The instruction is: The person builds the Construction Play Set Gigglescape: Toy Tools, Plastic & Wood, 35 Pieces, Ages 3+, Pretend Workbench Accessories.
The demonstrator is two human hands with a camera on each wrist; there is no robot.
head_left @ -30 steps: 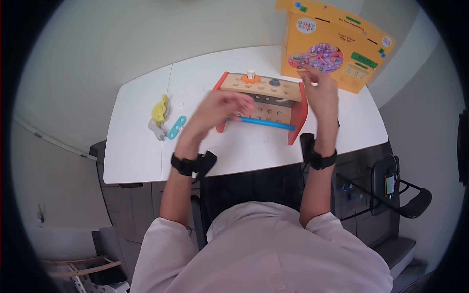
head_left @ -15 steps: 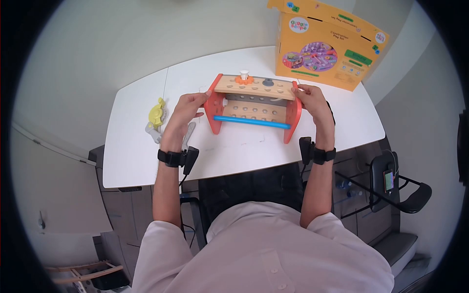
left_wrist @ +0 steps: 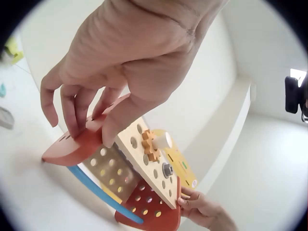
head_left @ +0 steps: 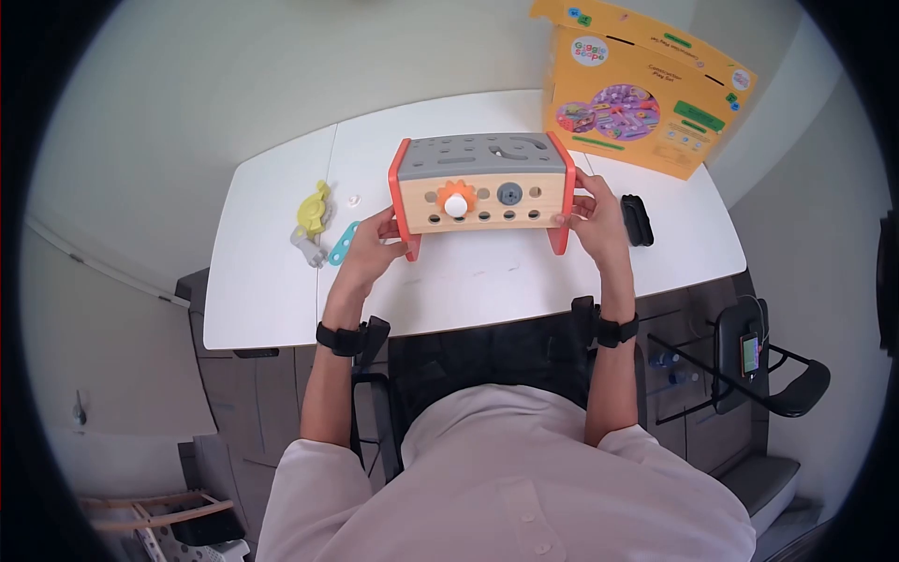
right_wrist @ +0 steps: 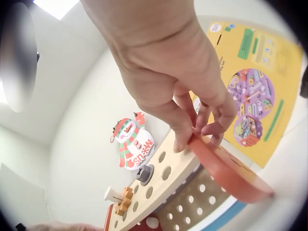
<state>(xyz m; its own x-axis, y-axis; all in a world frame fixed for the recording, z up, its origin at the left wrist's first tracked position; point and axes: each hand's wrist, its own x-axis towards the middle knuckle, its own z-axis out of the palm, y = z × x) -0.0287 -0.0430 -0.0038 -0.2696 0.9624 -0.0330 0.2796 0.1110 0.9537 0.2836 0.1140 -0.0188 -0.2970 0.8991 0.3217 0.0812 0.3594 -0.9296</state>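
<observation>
Both hands hold a wooden toy workbench (head_left: 421, 214) with red side panels, turned so its pale holed face is toward me and its grey slotted board (head_left: 449, 159) lies uppermost. My left hand (head_left: 368, 255) grips the left red panel (left_wrist: 79, 147), thumb on one side and fingers on the other. At the opposite end, my right hand (head_left: 601, 223) pinches the right red panel (right_wrist: 228, 171) near its edge. On the holed face sit an orange gear (head_left: 444, 194) with a white peg (head_left: 456, 206) through it, and a grey bolt (head_left: 508, 194). A blue bar (left_wrist: 101, 192) joins the panels.
Left on the white table (head_left: 272, 300) lie a yellow toy piece (head_left: 312, 211), a grey piece (head_left: 306, 245), a teal holed strip (head_left: 344, 244) and a small white piece (head_left: 354, 200). A black object (head_left: 636, 220) lies right. The yellow box (head_left: 712, 89) stands at the back right.
Both hands came down onto the workbench's side panels. They then tipped it: the holed face swung from the top toward me, and the grey board now shows on top.
</observation>
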